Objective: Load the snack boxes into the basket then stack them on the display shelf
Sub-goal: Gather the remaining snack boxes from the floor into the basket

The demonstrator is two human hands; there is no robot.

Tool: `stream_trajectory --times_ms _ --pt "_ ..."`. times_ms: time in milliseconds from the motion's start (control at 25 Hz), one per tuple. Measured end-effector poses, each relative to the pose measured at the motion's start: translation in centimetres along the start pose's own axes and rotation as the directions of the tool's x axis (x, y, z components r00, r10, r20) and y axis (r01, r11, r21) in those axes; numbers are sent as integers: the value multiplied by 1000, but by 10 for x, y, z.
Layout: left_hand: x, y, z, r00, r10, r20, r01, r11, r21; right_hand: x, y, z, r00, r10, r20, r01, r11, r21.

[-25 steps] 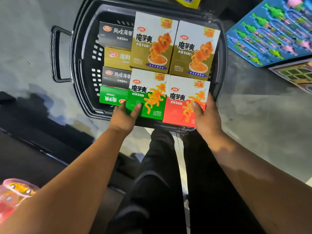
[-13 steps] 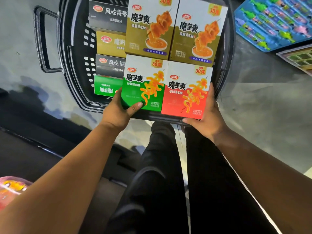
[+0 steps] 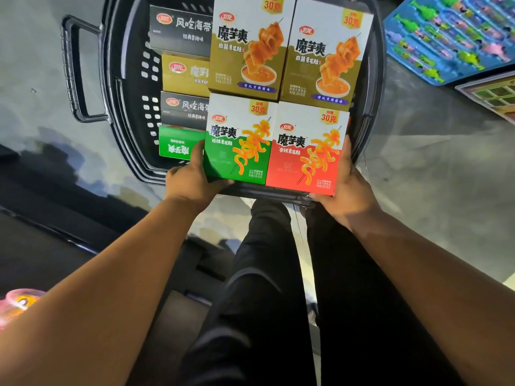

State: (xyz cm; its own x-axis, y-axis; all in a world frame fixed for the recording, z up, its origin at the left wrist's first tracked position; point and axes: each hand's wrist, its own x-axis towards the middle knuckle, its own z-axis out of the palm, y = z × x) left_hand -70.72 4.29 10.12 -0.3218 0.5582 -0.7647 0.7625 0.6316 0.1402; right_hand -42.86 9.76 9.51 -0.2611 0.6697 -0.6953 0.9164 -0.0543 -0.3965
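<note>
Over the near end of the black basket (image 3: pixel 117 79), down on the floor (image 3: pixel 432 162): a green snack box (image 3: pixel 237 151) and a red snack box (image 3: pixel 301 160), face up, side by side and touching. Gripped from the left by the left hand (image 3: pixel 189 182), fingers along the green box's left side, thumb at its near edge. Gripped from the right by the right hand (image 3: pixel 345 190), fingers up the red box's right side, thumb under its near edge. Just beyond and touching them, a gold box (image 3: pixel 245 51) and a second gold box (image 3: pixel 326 57). Left of these, lower in the basket, a column of four (image 3: pixel 184 110) on edge: black, gold, black, green. Against half a second ago: left thumb off the green face and down at the near edge; boxes and basket otherwise much as before.
</note>
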Motion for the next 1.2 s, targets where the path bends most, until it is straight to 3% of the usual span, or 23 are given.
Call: stream_trajectory --times_ms 120,240,480,640,760,1040,1200 --pt "0 -1 -2 1000 14 -13 -14 1000 6 -3 0 -2 1000 -10 -13 8 988 -152" --pt "1 -6 5 998 12 -58 -13 1000 -8 -3 -1 1 993 -118 -28 103 942 -318" --pt "-4 -1 11 999 -19 -31 17 999 -42 -4 -6 5 996 -82 -21 77 982 -172" --pt "-43 16 -7 979 144 -145 -127 985 117 -22 -24 -26 1000 -7 -13 3 956 -292" --pt "-81 41 -41 949 288 -128 -249 934 257 -57 -51 -74 997 -35 -64 6 910 -415" --pt "-198 121 -132 817 550 -171 -426 778 462 -176 -84 -186 962 -3 -273 -121 891 -438" --pt "-269 174 -155 678 695 -238 -504 676 538 -249 -70 -235 897 1 -441 -191 902 -387"
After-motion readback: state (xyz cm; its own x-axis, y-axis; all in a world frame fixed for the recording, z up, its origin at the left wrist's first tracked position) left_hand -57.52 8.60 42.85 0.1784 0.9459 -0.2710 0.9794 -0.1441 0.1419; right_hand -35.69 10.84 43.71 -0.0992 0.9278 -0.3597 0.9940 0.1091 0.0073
